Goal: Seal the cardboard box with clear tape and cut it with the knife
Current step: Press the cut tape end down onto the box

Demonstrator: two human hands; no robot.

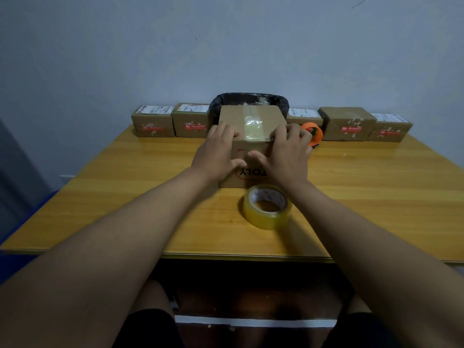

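A brown cardboard box stands in the middle of the table, with a strip of clear tape running over its closed top flaps. My left hand grips its left front corner, fingers on top and thumb on the front face. My right hand presses the box's right front edge the same way. A roll of clear tape lies flat on the table just in front of the box. An orange tape cutter sits right of the box, partly hidden by my right fingers.
A row of small taped parcels lines the table's back edge by the wall. A bin with a black liner stands behind the box. The yellow wooden table ends close to my lap.
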